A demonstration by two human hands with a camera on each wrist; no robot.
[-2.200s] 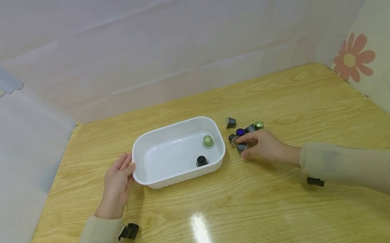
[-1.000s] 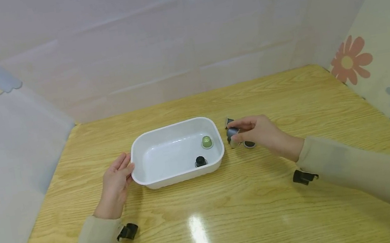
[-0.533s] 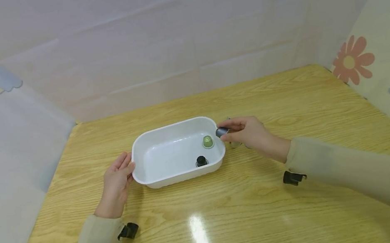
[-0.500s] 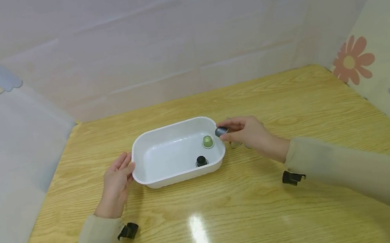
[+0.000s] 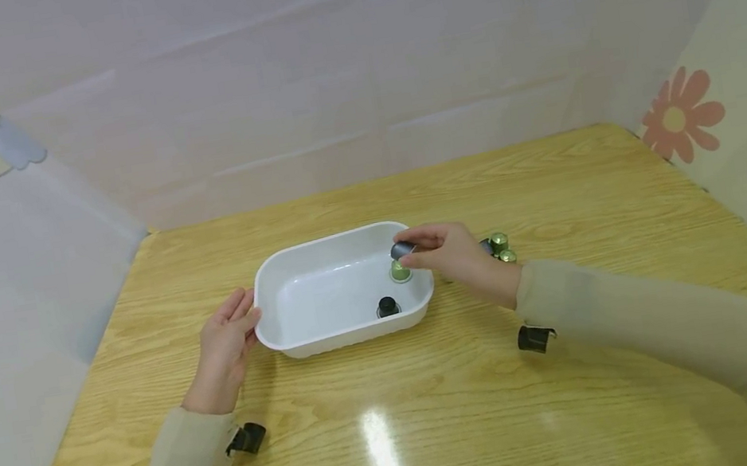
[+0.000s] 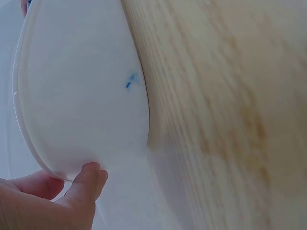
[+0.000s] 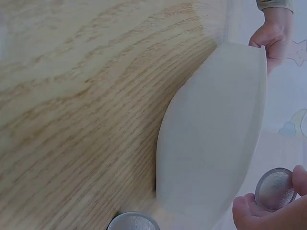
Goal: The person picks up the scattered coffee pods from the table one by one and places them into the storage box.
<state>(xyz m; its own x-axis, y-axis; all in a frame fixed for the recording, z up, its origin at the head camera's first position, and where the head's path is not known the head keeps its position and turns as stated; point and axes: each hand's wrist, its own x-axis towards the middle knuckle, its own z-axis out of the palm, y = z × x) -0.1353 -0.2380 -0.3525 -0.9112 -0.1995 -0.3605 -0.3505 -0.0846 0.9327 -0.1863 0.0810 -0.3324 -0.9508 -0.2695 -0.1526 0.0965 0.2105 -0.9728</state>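
On the wood-grained table [image 5: 487, 409], the left hand [image 5: 222, 344] is gripping a smooth white tray's [image 5: 318, 298] left rim. Inside, a black pod [image 5: 388, 306] is sitting nearer than a green pod [image 5: 400, 271]. Over the tray's right end, the right hand [image 5: 452, 253] is pinching a dark metallic pod [image 5: 403, 249], foil lid [image 7: 273, 190] facing the wrist, domed end pointing left. Behind that wrist, glossy gold-green pods [image 5: 500, 241] are clustering.

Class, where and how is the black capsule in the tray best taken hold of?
Probably from above, pinching the black capsule by the left and right sides of its narrow upper part. It appears to stand rim down, narrow end up, so that part is exposed. It sits inside the tray, close to its near wall, so coming in from that side looks tight.
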